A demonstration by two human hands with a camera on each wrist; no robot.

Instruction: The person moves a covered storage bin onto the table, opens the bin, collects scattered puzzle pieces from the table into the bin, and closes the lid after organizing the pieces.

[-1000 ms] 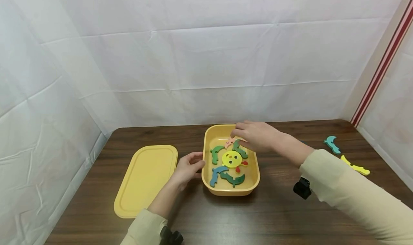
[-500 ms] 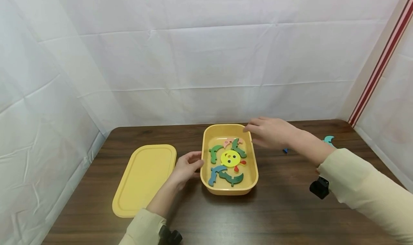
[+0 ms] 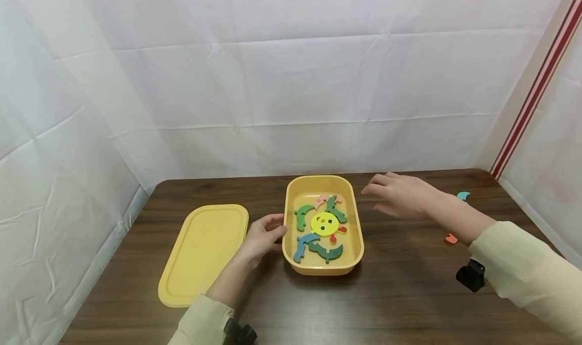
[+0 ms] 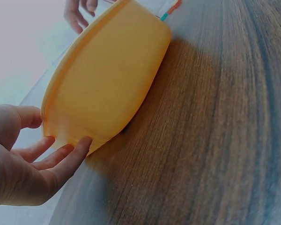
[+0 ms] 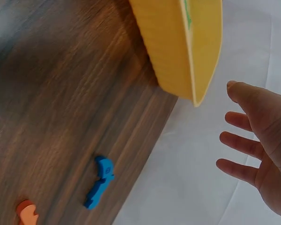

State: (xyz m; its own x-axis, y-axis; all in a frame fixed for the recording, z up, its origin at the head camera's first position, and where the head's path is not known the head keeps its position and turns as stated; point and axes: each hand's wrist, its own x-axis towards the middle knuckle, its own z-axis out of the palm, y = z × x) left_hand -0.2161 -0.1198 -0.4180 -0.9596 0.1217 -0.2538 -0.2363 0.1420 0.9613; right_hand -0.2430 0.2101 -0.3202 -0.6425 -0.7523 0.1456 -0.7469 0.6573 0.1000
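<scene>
1. The tabletop (image 3: 400, 299), dark wood grain, carries everything; its bare stretch near the person gives room to work with both hands low.

2. The yellow container (image 3: 324, 270) sits upright between the two hands. Steadying it seems best done with light contact on the outer wall, since a hard push could slide it.

3. The yellow lid (image 3: 204, 256) lies flat left of the container, apart from it, beyond the left forearm.

4. The left hand (image 3: 263, 236) rests against the container's left side, fingers loosely extended, thumb at the rim, without wrapping round it.

5. The right hand (image 3: 400, 196) hangs in the air right of the container, fingers spread, holding nothing. Coming down with thumb opposite fingertips would suit thin pieces, pinched by their edges.

6. The yellow face piece (image 3: 325, 224) lies inside the container, among green, blue and pink pieces, left of the right hand.

7. The blue piece (image 5: 99, 183) lies on the tabletop, clear of the right hand's fingers; the orange piece (image 5: 27, 214) is near it.
</scene>
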